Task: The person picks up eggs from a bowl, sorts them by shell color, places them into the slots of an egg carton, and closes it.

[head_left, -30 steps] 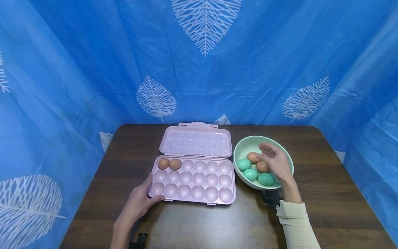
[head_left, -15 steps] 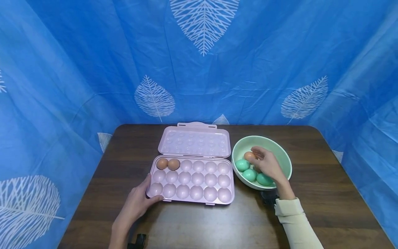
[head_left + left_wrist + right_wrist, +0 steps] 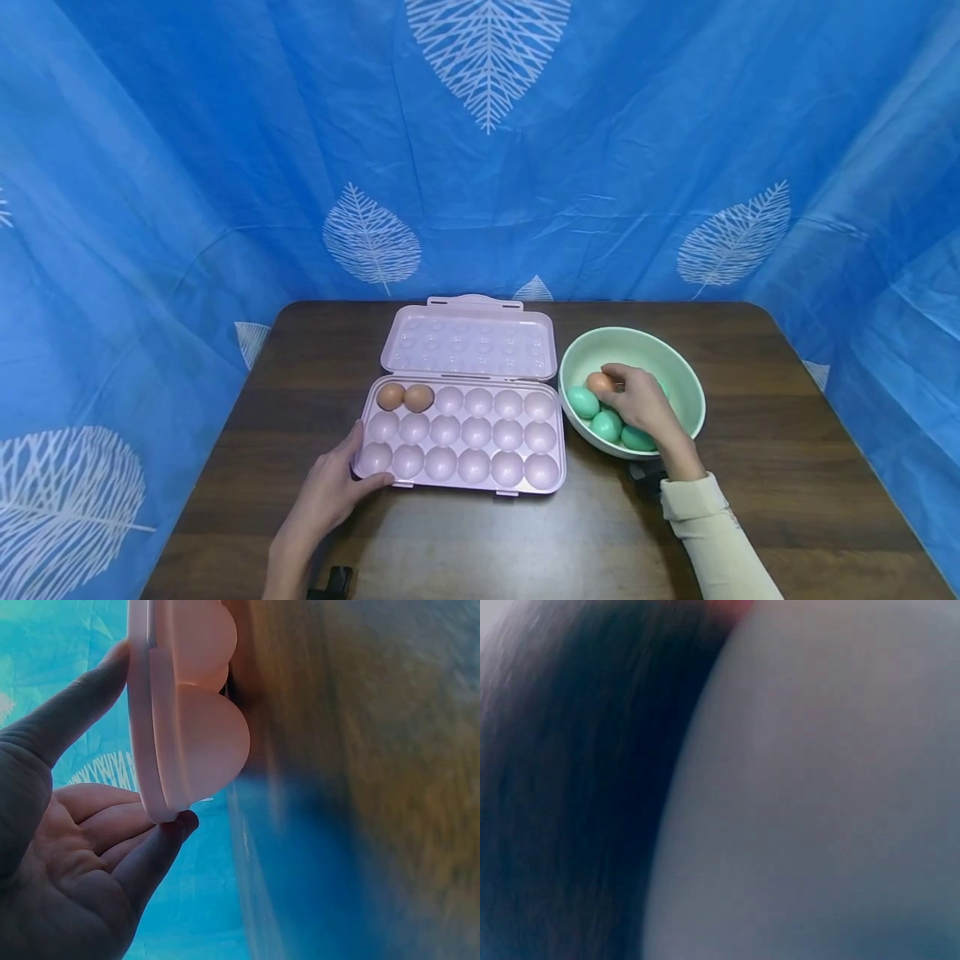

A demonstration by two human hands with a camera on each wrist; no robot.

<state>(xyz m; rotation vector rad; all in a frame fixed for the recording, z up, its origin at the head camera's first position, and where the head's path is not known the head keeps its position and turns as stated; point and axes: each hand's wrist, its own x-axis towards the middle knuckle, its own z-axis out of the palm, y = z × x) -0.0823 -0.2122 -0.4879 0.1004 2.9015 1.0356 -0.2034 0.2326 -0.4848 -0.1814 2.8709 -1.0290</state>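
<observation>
A pink egg box (image 3: 461,433) lies unfolded on the table, its lid (image 3: 471,342) leaning back. Two brown eggs (image 3: 405,397) fill the left end of its far row. My left hand (image 3: 330,483) holds the box's near left corner between thumb and fingers; the left wrist view shows the box edge (image 3: 154,735) in that grip. To the right, my right hand (image 3: 641,404) reaches into a green bowl (image 3: 678,379), thumb and fingers around a brown egg (image 3: 598,382). Several green eggs (image 3: 606,425) lie beside it. My palm hides part of the bowl's contents.
The bowl stands close against the box's right side on a dark wooden table (image 3: 480,542). A blue leaf-patterned curtain (image 3: 480,208) hangs behind and at both sides. In the right wrist view, the bowl's blurred outer wall (image 3: 802,787) takes up most of the picture.
My right hand has moved lower and to the left in the bowl and has closed around the brown egg. The green eggs have shifted slightly. My left hand has kept its hold on the box.
</observation>
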